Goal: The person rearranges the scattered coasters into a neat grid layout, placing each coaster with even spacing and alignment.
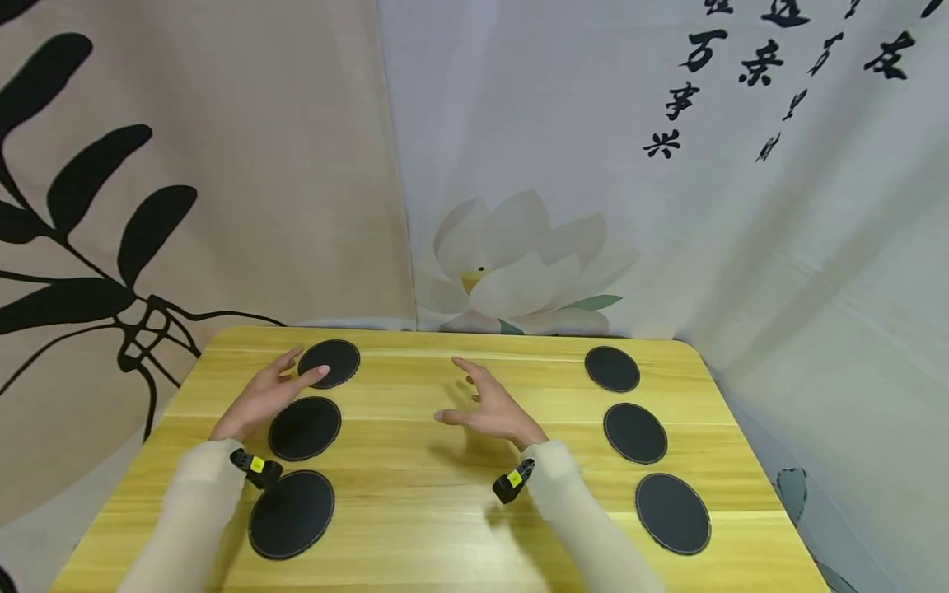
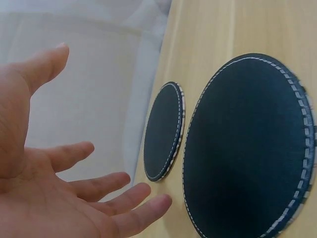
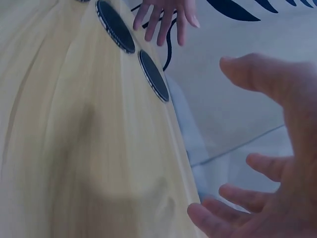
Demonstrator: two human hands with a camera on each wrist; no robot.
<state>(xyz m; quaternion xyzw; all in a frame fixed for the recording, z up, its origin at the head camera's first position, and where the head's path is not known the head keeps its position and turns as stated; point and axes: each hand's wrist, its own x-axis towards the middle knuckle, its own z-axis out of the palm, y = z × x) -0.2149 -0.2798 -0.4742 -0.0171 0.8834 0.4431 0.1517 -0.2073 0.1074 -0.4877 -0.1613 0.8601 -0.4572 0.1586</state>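
My left hand (image 1: 268,399) hovers above the left side of the table with its fingers spread and nothing held. Its thumb overlaps the far left black round coaster (image 1: 337,362) in the head view. The middle left coaster (image 1: 306,430) lies just beside the palm, and the near left coaster (image 1: 292,515) is by the wrist. In the left wrist view a large stitched coaster (image 2: 247,148) shows right of the extended fingers. Over the middle of the table, my right hand (image 1: 495,409) is raised, thumb and fingers apart, holding nothing; its shadow falls on the wood.
Another column of black coasters lies at the right: far (image 1: 612,368), middle (image 1: 635,433) and near (image 1: 673,514). The wooden table (image 1: 474,527) ends at a back edge against a printed curtain (image 1: 519,123). Each wrist wears a small black camera.
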